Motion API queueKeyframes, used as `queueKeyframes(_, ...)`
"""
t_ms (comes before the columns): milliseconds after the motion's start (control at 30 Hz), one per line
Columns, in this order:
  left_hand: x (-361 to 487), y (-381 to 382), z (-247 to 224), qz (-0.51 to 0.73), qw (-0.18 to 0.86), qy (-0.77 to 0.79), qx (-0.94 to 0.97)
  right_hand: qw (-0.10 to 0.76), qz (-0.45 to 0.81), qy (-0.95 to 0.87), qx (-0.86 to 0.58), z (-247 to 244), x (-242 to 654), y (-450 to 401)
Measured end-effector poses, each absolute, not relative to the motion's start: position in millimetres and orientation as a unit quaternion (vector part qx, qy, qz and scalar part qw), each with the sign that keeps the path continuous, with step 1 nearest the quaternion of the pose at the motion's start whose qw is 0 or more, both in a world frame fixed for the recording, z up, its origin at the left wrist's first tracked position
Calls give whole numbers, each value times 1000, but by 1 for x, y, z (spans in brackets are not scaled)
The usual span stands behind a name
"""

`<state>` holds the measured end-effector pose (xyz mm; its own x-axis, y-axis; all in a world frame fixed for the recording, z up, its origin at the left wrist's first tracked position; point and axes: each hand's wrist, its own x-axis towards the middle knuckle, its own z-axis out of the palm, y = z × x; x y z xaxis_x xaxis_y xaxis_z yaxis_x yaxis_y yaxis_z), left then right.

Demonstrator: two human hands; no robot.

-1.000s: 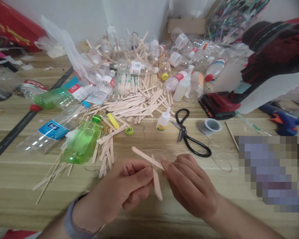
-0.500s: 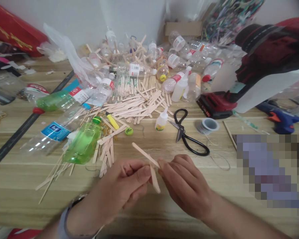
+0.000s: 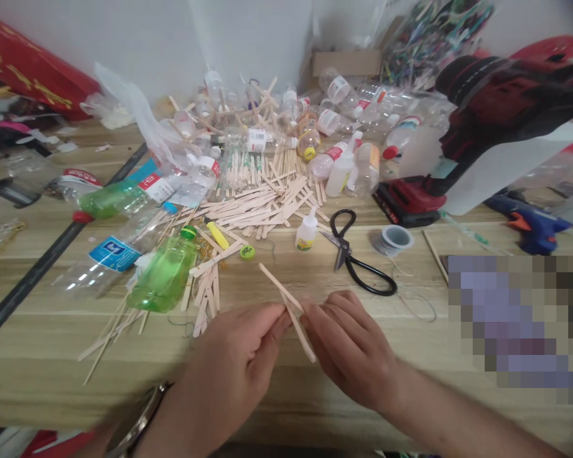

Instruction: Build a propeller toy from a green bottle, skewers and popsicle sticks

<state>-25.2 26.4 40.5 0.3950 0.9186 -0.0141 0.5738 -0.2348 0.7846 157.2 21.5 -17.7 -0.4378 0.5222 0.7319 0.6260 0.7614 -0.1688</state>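
Note:
Two flat wooden craft sticks meet at an angle between my hands, above the front of the table. My right hand (image 3: 348, 346) pinches the upper craft stick (image 3: 277, 283) near its lower end. The fingers of my left hand (image 3: 248, 346) are closed on the other craft stick (image 3: 303, 337), whose free end points down toward me. Where the sticks touch is partly hidden by my fingertips. Beyond my hands stand a small glue bottle (image 3: 306, 232) and black-handled scissors (image 3: 346, 251), lying with their blades apart.
A heap of loose craft sticks (image 3: 258, 207) lies behind, with several plastic bottles around it. A green bottle (image 3: 162, 273) lies on the left. At the right are a spool of thread (image 3: 394, 240), a red and black power drill (image 3: 410, 197) and a blue glue gun (image 3: 535, 226).
My left wrist has turned, so the back of the hand and the watch show more. The lower stick has swung slightly to the right. Both hands keep their grip.

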Motion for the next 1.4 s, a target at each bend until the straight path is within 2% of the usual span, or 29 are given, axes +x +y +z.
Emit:
queueKeyframes(67,-25,27,43,230,420,494,726,410,-66,-847,-332,-17,158,21)
queueKeyframes(233,-25,34,45,204,650,459,570,415,-65,-849,-320,-16,159,20)
queueKeyframes(367,-26,37,47,175,724,444,499,412,-62,-854,-312,-14,161,20)
queueKeyframes(467,-24,36,50,187,648,467,572,405,-56,-856,-316,-13,161,19)
queueKeyframes(633,-24,26,50,208,386,494,751,406,-64,-849,-333,-16,158,16)
queueKeyframes(767,-27,19,44,201,295,476,804,398,-63,-855,-325,-18,159,13)
queueKeyframes(900,-28,19,42,207,289,478,803,395,-77,-854,-329,-17,159,15)
queueKeyframes(967,-27,23,43,210,364,490,764,395,-92,-851,-332,-15,159,18)
queueKeyframes(1100,-25,29,42,205,595,483,609,396,-105,-854,-322,-13,159,23)
queueKeyframes(1167,-23,29,41,203,623,483,580,398,-95,-854,-322,-13,159,23)
queueKeyframes(1267,-22,28,43,209,523,505,654,405,-69,-849,-332,-12,158,23)
queueKeyframes(1400,-33,32,53,166,282,489,808,409,-17,-847,-341,-10,156,27)
